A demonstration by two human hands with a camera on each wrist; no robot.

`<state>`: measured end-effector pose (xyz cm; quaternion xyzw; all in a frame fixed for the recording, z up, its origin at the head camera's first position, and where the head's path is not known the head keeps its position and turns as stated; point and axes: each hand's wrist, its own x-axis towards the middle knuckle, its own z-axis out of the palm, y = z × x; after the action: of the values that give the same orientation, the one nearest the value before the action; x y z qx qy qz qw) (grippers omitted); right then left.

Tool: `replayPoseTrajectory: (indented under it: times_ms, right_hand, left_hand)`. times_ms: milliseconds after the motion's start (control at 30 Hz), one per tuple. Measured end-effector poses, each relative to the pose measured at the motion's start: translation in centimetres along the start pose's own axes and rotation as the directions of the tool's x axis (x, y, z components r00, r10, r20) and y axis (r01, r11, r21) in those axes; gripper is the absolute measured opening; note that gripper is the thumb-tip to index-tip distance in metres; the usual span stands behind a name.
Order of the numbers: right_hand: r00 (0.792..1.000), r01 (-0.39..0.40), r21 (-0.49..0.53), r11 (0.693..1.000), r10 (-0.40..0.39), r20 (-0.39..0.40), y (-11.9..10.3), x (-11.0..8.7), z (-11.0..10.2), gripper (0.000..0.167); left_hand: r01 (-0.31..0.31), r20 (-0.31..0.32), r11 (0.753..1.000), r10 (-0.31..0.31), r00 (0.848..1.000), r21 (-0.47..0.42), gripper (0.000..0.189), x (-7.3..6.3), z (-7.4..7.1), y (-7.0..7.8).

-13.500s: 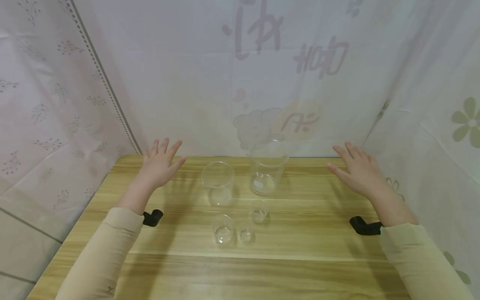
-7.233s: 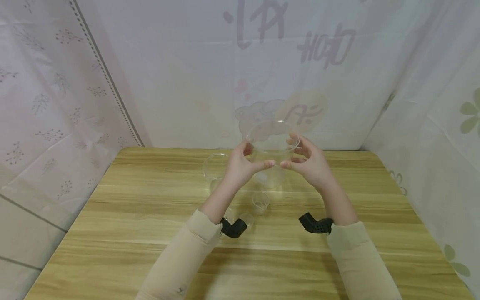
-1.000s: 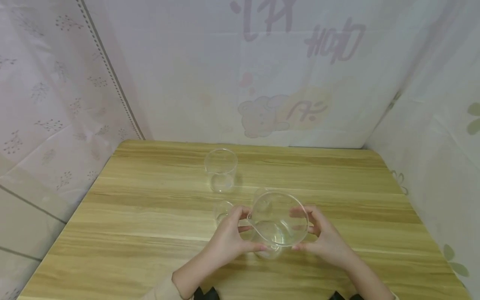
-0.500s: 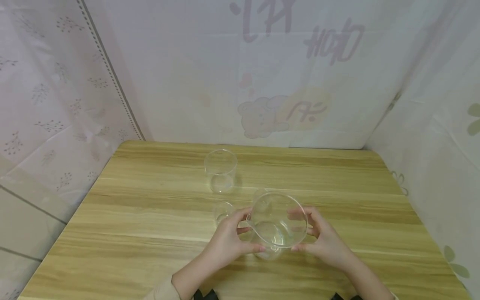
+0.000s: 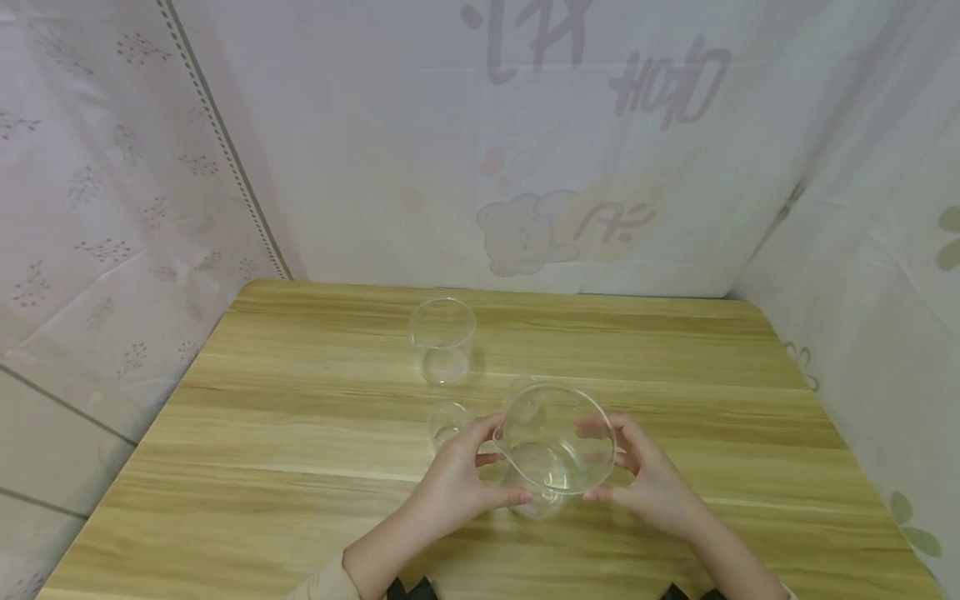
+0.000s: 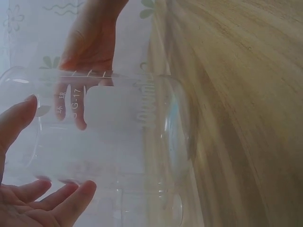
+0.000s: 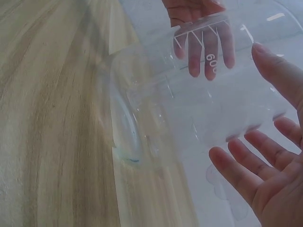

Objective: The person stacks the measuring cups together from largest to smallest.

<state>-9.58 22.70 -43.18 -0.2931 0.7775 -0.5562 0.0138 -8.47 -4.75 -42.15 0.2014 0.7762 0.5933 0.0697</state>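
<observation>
Both hands hold a large clear beaker point(image 5: 558, 475) from opposite sides, over the front middle of the wooden table. My left hand point(image 5: 453, 479) curls round its left side near the spout, thumb in front. Opposite it, my right hand point(image 5: 652, 479) grips the right side the same way. In the left wrist view the beaker point(image 6: 106, 142) carries white lettering and a blank white patch, and its base is close to the tabletop. White scale marks show on the beaker point(image 7: 189, 109) in the right wrist view, with the left fingers point(image 7: 210, 52) seen through the glass.
A medium beaker point(image 5: 442, 337) stands on the table point(image 5: 262, 417) toward the back. A small beaker point(image 5: 446, 421) is just behind the left hand. Another small glass rim point(image 5: 521, 385) shows behind the large beaker. A patterned curtain point(image 5: 375, 167) hangs along the table's back edge.
At first the hands were apart and the beakers stood on the table. The hands then took the large beaker at the back and brought it forward. In the last second nothing visibly moves.
</observation>
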Motion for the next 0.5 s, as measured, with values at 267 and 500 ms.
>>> replayPoseTrajectory:
  times_ms: [267, 500]
  right_hand:
    - [0.999, -0.031, -0.025, 0.999, 0.031, 0.028, 0.0, 0.1, -0.6, 0.078]
    - [0.999, -0.008, -0.072, 0.997, 0.011, 0.044, -0.3, 0.4, -1.5, 0.072]
  left_hand:
    - [0.008, 0.01, 1.0, -0.008, 1.0, 0.002, 0.088, 0.0, -0.1, 0.4]
    - [-0.004, 0.035, 0.999, 0.002, 0.999, 0.054, 0.09, 0.0, -1.0, 0.7]
